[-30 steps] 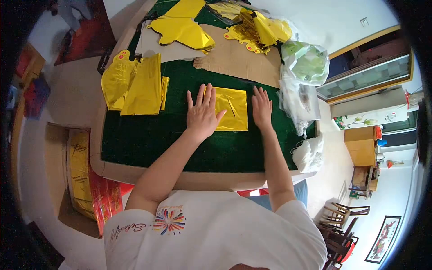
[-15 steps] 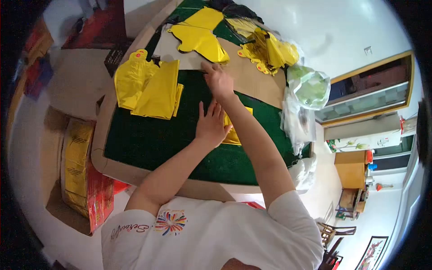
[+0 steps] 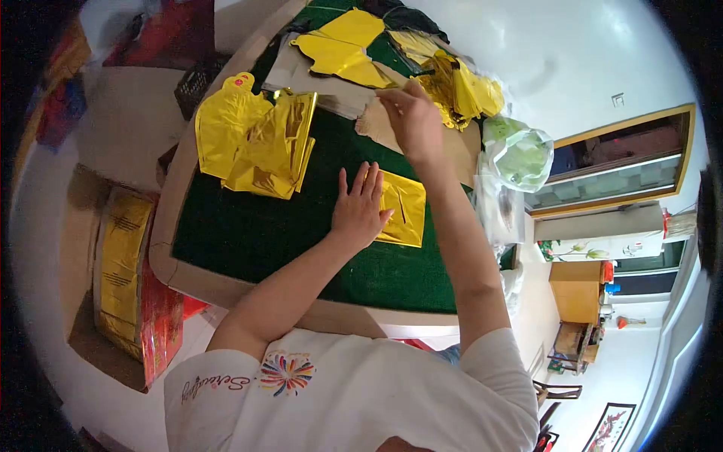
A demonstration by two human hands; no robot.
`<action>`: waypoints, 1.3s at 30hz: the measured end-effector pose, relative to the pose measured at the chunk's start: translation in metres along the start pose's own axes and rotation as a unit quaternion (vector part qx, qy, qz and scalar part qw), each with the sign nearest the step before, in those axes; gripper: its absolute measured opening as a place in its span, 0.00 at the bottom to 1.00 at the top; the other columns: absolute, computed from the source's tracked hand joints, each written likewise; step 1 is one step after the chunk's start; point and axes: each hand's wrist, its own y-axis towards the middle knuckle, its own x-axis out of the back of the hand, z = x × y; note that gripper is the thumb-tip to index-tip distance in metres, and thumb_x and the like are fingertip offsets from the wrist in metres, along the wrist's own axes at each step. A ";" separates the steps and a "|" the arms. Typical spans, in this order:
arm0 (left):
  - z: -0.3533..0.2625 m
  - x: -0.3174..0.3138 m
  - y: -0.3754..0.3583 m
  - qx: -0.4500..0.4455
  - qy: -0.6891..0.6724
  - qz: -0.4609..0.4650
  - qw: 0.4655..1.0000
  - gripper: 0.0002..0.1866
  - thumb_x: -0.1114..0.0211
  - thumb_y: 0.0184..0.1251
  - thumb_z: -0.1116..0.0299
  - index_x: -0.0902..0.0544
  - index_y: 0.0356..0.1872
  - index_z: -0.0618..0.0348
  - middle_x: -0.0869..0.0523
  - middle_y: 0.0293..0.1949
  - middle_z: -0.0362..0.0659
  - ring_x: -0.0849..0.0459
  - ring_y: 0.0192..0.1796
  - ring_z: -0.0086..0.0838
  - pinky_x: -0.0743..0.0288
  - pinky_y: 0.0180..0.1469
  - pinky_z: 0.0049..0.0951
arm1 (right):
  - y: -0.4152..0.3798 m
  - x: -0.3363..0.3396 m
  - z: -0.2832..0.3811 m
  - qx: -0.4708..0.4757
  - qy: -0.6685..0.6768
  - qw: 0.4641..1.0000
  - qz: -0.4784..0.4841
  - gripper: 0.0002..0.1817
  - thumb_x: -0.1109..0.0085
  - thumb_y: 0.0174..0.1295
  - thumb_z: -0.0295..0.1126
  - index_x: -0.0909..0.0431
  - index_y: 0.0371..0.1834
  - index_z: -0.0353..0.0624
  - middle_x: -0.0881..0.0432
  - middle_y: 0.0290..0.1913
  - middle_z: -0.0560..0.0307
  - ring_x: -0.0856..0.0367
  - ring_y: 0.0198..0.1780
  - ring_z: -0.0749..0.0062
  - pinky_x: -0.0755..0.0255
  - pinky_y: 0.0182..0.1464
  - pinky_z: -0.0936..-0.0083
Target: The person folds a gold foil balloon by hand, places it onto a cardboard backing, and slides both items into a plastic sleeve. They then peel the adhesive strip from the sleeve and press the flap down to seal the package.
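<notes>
My left hand (image 3: pixel 360 207) lies with its fingers apart on the left part of a folded yellow foil rectangle (image 3: pixel 403 209) on the green table top (image 3: pixel 233 226). Farther up, my right hand (image 3: pixel 410 124) is closed at the fingertips on something thin that I cannot make out, above the edge of a brown cardboard sheet (image 3: pixel 378 126). Behind it lies a flat yellow foil piece (image 3: pixel 343 49) over a pale sheet. To the left is a pile of folded yellow foil (image 3: pixel 260 143).
Crumpled yellow foil (image 3: pixel 459 87) is at the table's back right, beside a clear bag with green contents (image 3: pixel 520 154). An open carton with yellow packs (image 3: pixel 120 271) stands on the floor at left. A black basket (image 3: pixel 194 94) sits beyond the left edge.
My right hand has moved right, away from my left hand, and its fingertips are now pinched. More of the folded foil rectangle shows. The view has shifted slightly.
</notes>
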 end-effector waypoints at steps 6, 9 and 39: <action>0.003 -0.009 0.001 -0.007 -0.006 -0.021 1.000 0.40 0.50 0.70 0.44 0.45 0.74 0.61 0.48 0.76 0.48 0.53 0.79 0.37 0.65 0.75 0.58 | -0.061 0.080 -0.015 -0.143 0.109 0.977 -0.115 0.07 0.34 0.57 0.21 0.14 0.39 0.43 0.25 0.28 0.58 0.24 0.31 0.74 0.28 0.34 0.78; 0.002 -0.001 0.001 -0.001 -0.034 0.012 0.999 0.40 0.51 0.72 0.45 0.47 0.75 0.62 0.50 0.77 0.47 0.56 0.79 0.37 0.69 0.76 0.56 | -0.111 0.098 -0.053 -0.169 -0.028 0.964 -0.205 0.08 0.34 0.57 0.21 0.14 0.39 0.43 0.27 0.25 0.59 0.28 0.27 0.74 0.33 0.30 0.77; 0.001 -0.001 0.001 -0.014 -0.005 -0.024 1.000 0.40 0.49 0.70 0.45 0.45 0.74 0.62 0.47 0.76 0.48 0.54 0.79 0.38 0.67 0.76 0.56 | -0.215 0.037 -0.204 -0.510 -0.014 0.825 0.244 0.35 0.27 0.45 0.56 0.19 0.38 0.30 0.16 0.31 0.49 0.17 0.31 0.66 0.24 0.36 0.70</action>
